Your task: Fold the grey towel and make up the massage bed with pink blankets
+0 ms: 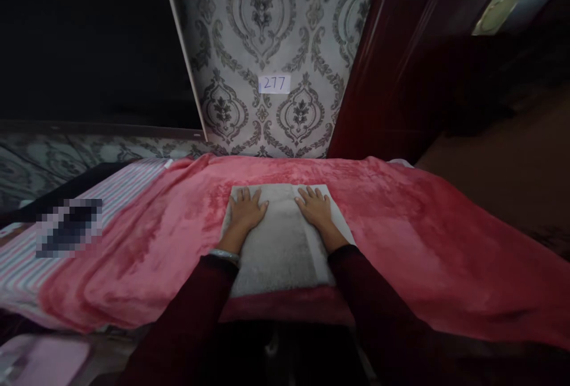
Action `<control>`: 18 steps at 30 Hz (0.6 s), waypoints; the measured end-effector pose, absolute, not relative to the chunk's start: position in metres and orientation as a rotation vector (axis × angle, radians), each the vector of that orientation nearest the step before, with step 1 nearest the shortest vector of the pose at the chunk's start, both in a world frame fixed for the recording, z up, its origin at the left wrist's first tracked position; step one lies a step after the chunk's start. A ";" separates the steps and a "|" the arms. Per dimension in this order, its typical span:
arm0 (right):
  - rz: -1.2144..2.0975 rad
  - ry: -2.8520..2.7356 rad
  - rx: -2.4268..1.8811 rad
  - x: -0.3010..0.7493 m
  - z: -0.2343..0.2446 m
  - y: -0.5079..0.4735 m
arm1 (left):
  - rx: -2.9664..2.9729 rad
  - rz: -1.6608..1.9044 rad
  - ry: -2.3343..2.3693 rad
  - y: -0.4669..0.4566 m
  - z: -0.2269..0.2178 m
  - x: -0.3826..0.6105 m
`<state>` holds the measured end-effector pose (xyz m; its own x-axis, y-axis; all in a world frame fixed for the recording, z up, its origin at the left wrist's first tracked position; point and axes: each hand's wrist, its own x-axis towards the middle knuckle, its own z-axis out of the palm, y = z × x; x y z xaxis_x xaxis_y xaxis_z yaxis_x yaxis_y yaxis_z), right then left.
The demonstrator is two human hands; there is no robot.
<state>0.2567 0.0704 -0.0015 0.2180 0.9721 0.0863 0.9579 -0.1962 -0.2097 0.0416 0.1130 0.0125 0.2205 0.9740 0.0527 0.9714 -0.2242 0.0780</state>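
Note:
A grey-white folded towel (pixel 280 243) lies flat on a pink fleece blanket (pixel 401 231) spread over a bed. My left hand (pixel 246 208) rests palm down on the towel's far left part, fingers stretched out. My right hand (pixel 315 206) lies the same way on the towel's far right part, fingers spread. Neither hand holds anything. Dark red sleeves cover both forearms, and a bracelet (pixel 225 255) sits on my left wrist.
A striped sheet (pixel 129 187) shows at the left of the blanket. Patterned wallpaper (pixel 267 35) with a small label reading 277 (pixel 274 84) stands behind the bed. A dark red wooden panel (pixel 383 77) rises at right; a pink object (pixel 44 359) lies at bottom left.

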 end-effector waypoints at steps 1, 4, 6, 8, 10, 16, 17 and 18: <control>0.113 -1.840 -2.272 0.257 0.001 0.069 | 2.438 0.147 1.942 0.113 0.012 0.041; 0.180 -1.883 -2.270 0.261 0.006 0.061 | 2.454 0.158 1.941 0.112 0.012 0.040; 0.200 -1.901 -2.276 0.267 0.005 0.047 | 2.456 0.153 1.938 0.111 0.012 0.039; 0.202 -1.889 -2.293 0.276 -0.001 0.026 | 2.458 0.152 1.937 0.109 0.014 0.039; 0.197 -1.856 -2.309 0.284 -0.011 -0.001 | 2.458 0.152 1.934 0.109 0.016 0.040; 0.181 -1.741 -2.218 0.306 -0.034 -0.062 | 2.381 0.148 1.804 0.110 0.034 0.031; 0.206 -1.711 -2.188 0.309 -0.034 -0.066 | 2.354 0.169 1.784 0.109 0.036 0.024; 0.245 -1.661 -2.158 0.312 -0.032 -0.068 | 2.321 0.221 1.774 0.107 0.036 0.016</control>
<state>0.3119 -0.0676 -0.0319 0.2767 0.9552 0.1047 0.8844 -0.2104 -0.4167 0.0161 0.1067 0.0361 0.2637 0.9646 -0.0095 0.9328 -0.2525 0.2572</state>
